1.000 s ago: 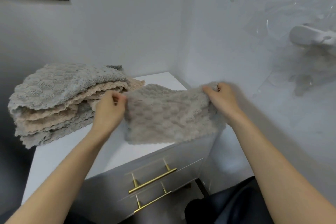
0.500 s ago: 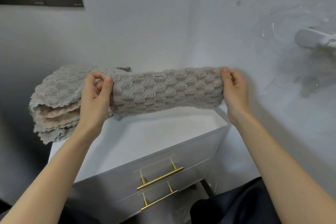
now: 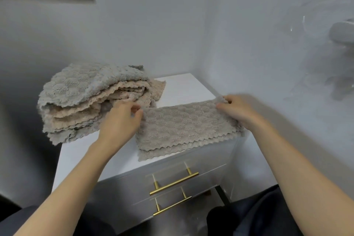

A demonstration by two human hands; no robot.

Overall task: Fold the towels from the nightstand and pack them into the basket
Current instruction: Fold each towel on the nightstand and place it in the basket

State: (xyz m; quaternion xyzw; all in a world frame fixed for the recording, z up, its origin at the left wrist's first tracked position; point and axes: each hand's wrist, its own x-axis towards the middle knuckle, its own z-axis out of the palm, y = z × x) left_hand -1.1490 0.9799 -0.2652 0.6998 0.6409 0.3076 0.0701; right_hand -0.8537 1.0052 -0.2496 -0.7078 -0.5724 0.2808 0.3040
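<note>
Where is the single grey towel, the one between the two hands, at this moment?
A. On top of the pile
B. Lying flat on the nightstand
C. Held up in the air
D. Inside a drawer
B: the towel lies folded flat on the nightstand, right of the pile, with the left hand and right hand at its far corners.

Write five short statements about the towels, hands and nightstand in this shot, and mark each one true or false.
1. The folded towel lies flat on the nightstand. True.
2. The left hand is at its left end, the right hand at its right end. True.
3. The other towels are stacked to its right. False: the towel pile sits to its left.
4. The top drawer is pulled out. False: both drawers look shut.
5. A basket stands on the nightstand. False: no basket is in view.
</note>
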